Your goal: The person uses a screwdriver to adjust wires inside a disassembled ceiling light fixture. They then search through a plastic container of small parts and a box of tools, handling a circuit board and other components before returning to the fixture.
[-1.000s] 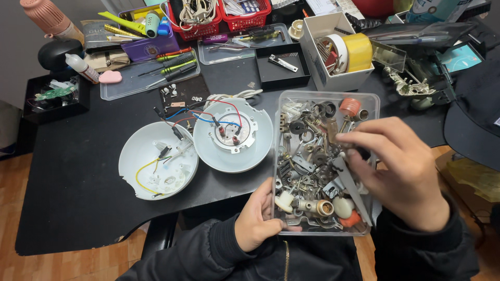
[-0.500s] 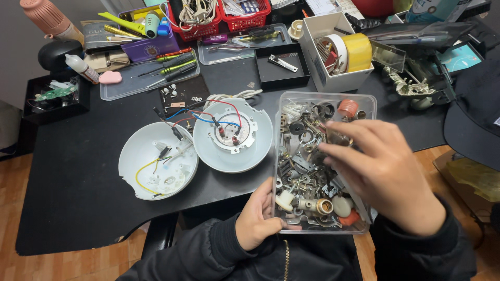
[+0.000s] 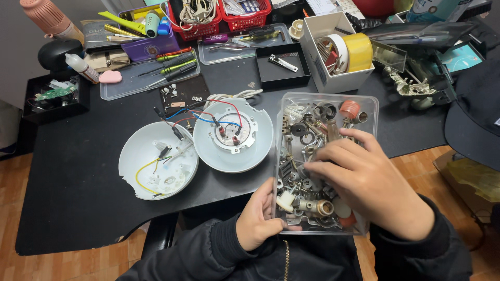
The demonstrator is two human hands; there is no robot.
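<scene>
At the near edge of the black worktop [image 3: 78, 171], toward five o'clock in the head view, sits a clear plastic box [image 3: 326, 99] heaped with small metal parts [image 3: 304, 138]: screws, washers, springs and a few brass pieces. The left hand [image 3: 260, 221] grasps the box at its near left corner, thumb laid along the front rim and fingers [image 3: 255, 200] curled against the side wall. The right hand [image 3: 370, 182] lies over the middle of the box, palm down, its fingers [image 3: 328, 156] spread loosely and dipped among the parts; whether they pinch any piece cannot be told, since the hand hides the tips. Both arms wear dark sleeves [image 3: 208, 250].

Just beside the box at nine o'clock rests a white round lamp base [image 3: 234, 135], open side up, with red, blue and black wires running to its central ring. Touching it further toward nine o'clock lies a second white dome shell [image 3: 156, 161] holding a yellow wire and small fittings.

Toward twelve o'clock stands a white carton [image 3: 333, 47] with rolls of tape, one of them yellow, and beside it a shallow black tray [image 3: 284, 65] with a nail clipper. Clear trays [image 3: 140, 78] with screwdrivers lie at eleven o'clock, red baskets [image 3: 229, 15] behind them. A dark cap [image 3: 474, 114] sits at three o'clock, off the worktop's right end.
</scene>
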